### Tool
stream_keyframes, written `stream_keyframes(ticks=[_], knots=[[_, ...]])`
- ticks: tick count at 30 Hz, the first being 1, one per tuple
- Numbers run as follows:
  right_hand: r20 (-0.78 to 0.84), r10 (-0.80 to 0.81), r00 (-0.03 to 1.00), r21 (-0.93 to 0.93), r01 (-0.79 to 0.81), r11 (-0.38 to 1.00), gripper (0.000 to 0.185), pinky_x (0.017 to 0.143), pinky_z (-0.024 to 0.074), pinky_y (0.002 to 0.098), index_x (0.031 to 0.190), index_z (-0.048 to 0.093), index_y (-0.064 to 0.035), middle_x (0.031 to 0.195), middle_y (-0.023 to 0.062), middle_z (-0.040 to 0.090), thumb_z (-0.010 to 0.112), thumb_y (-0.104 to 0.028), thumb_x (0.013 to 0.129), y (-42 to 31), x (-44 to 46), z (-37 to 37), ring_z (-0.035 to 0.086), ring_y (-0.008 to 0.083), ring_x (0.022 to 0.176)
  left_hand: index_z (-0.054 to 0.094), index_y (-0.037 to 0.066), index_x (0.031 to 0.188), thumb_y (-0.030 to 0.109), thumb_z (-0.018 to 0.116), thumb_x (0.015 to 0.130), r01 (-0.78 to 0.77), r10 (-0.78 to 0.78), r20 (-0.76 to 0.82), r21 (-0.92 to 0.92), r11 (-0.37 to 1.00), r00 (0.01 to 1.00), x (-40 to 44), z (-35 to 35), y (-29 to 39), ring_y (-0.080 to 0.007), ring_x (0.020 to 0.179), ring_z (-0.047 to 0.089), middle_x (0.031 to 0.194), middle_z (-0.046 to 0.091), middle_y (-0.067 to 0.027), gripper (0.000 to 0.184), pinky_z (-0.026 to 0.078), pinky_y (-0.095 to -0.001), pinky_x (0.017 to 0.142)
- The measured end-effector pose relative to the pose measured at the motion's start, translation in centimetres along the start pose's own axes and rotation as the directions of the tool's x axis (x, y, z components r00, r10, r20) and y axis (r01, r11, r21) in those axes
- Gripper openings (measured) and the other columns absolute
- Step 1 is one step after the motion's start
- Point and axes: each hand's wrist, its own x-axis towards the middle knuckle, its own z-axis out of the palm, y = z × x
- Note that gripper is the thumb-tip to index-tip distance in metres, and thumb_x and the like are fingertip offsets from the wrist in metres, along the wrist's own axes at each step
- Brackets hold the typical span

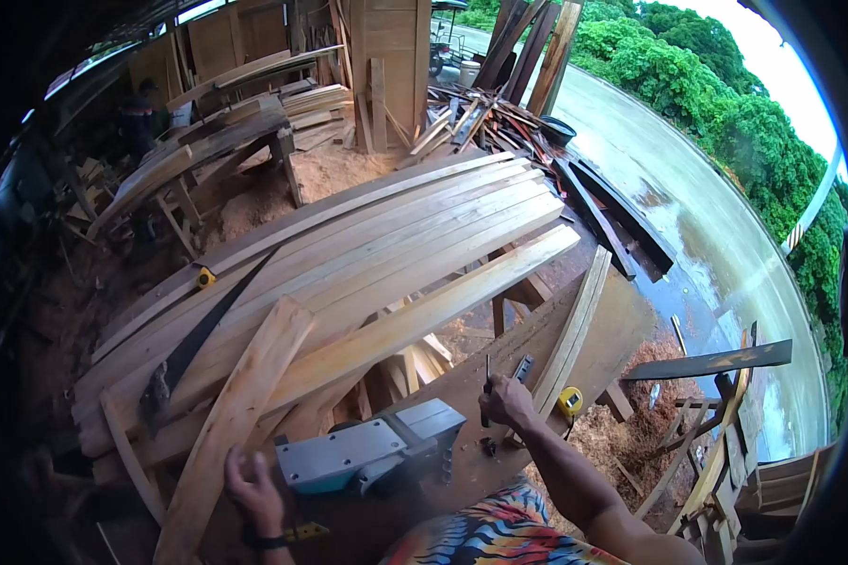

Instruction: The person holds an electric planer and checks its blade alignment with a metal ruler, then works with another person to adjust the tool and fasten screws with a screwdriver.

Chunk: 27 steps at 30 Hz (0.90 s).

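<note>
My right hand (pixel 507 400) is closed round a thin dark tool (pixel 487 377) that stands upright over the brown bench board (pixel 603 330). Beside it lie a small metal piece (pixel 524 367) and a yellow tape measure (pixel 570 401). At the lower left, my left hand (pixel 254 485) has its fingers apart and holds nothing. It is between a wide wooden board (pixel 245 405) and a grey and teal power tool (pixel 349 452), which rests on the bench.
Long pale planks (pixel 349 235) span the middle, bearing a handsaw (pixel 207 325) and another tape measure (pixel 205 277). A narrow board (pixel 575 325) crosses the bench at right. A person (pixel 139 122) stands at the far left. Wood shavings (pixel 622 452) cover the ground.
</note>
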Motion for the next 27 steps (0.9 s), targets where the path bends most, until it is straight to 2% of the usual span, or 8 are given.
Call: stream_keyframes(ticks=[2, 4, 5, 7, 10, 17, 20, 27], knots=[[0.039, -0.016, 0.999, -0.146, 0.021, 0.989, 0.032, 0.08, 0.0577, 0.0514, 0.103, 0.07, -0.0066, 0.1, 0.0237, 0.073, 0.063, -0.032, 0.086, 2.0, 1.2, 2.8, 0.072, 0.0449, 0.088, 0.06, -0.006, 0.123, 0.016, 0.066, 0.1, 0.126, -0.128, 0.004, -0.237, 0.963, 0.992, 1.2, 0.0, -7.7, -0.0279, 0.11, 0.066, 0.116, 0.069, -0.0194, 0.032, 0.051, -0.0425, 0.097], [0.078, -0.24, 0.968, -0.358, 0.252, 0.899, 0.032, 0.077, 0.059, 0.05, 0.103, 0.071, -0.0085, 0.097, 0.0212, 0.074, 0.065, -0.034, 0.085, 7.2, 5.5, 7.8, 0.073, 0.0433, 0.087, 0.06, -0.006, 0.121, 0.014, 0.064, 0.102, 0.116, -0.126, 0.148, 0.07, 0.991, 0.981, 0.9, 0.1, -11.5, -0.027, 0.109, 0.064, 0.115, 0.069, -0.0187, 0.028, 0.049, -0.0427, 0.099], [0.001, -0.097, 0.995, -0.281, 0.093, 0.955, 0.034, 0.075, 0.0592, 0.05, 0.104, 0.071, -0.0079, 0.095, 0.0197, 0.075, 0.065, -0.036, 0.086, 6.2, 5.3, 6.6, 0.074, 0.0411, 0.088, 0.061, -0.006, 0.122, 0.017, 0.067, 0.1, 0.183, -0.158, 0.21, -0.104, 0.978, 0.965, 0.8, 1.1, -11.9, -0.0266, 0.108, 0.064, 0.116, 0.069, -0.0189, 0.032, 0.049, -0.0416, 0.098], [0.035, -0.054, 0.998, -0.35, 0.063, 0.935, 0.036, 0.074, 0.0587, 0.0503, 0.103, 0.07, -0.0053, 0.093, 0.0221, 0.075, 0.066, -0.038, 0.088, 4.3, 5.7, 4.8, 0.074, 0.0395, 0.089, 0.066, -0.004, 0.113, 0.022, 0.076, 0.092, 0.176, -0.188, 0.325, 0.065, 0.982, 0.927, -0.7, 2.8, -16.7, -0.0295, 0.099, 0.066, 0.107, 0.07, -0.0197, 0.035, 0.052, -0.0413, 0.09], [0.024, -0.051, 0.998, -0.286, 0.056, 0.957, 0.043, 0.085, 0.0555, 0.0537, 0.104, 0.069, 0.0007, 0.1, 0.0297, 0.072, 0.065, -0.04, 0.089, 4.3, 8.3, 4.8, 0.072, 0.043, 0.1, 0.069, -0.001, 0.098, 0.022, 0.08, 0.087, 0.067, -0.116, 0.371, 0.142, 0.988, 0.921, 0.0, 4.0, -17.0, -0.0328, 0.085, 0.068, 0.091, 0.072, -0.0183, 0.028, 0.053, -0.0449, 0.078], [-0.194, -0.2, 0.96, -0.291, 0.138, 0.947, 0.055, 0.086, 0.0538, 0.056, 0.122, 0.064, -0.0025, 0.104, 0.0326, 0.071, 0.07, -0.047, 0.089, 3.8, 6.9, 4.4, 0.068, 0.0501, 0.102, 0.073, 0.001, 0.09, 0.045, 0.091, 0.071, 0.038, -0.457, 0.636, 0.558, 0.829, 0.622, 1.2, 4.4, -10.1, -0.0357, 0.085, 0.071, 0.089, 0.073, -0.0205, 0.052, 0.054, -0.0423, 0.075], [-0.278, -0.29, 0.916, -0.182, 0.246, 0.952, 0.038, 0.082, 0.0557, 0.0511, 0.118, 0.067, -0.0059, 0.103, 0.0259, 0.073, 0.07, -0.033, 0.092, 0.9, 4.7, 2.2, 0.071, 0.0442, 0.096, 0.072, 0.001, 0.086, 0.042, 0.091, 0.071, 0.02, -0.214, 0.528, 0.349, 0.937, 0.822, -0.9, 6.8, -11.5, -0.0369, 0.083, 0.071, 0.087, 0.074, -0.0198, 0.047, 0.055, -0.0433, 0.075], [-0.155, -0.727, 0.669, 0.21, 0.741, 0.637, 0.011, 0.066, 0.0491, 0.0368, 0.095, 0.07, -0.0024, 0.081, 0.0117, 0.065, 0.069, -0.011, 0.09, -4.2, -1.6, -0.9, 0.064, 0.0258, 0.07, 0.062, 0.002, 0.109, 0.039, 0.087, 0.077, 0.045, -0.225, 0.579, 0.308, 0.95, 0.783, -0.4, 7.3, -12.0, -0.0302, 0.081, 0.069, 0.091, 0.07, -0.016, 0.055, 0.055, -0.0427, 0.075]])
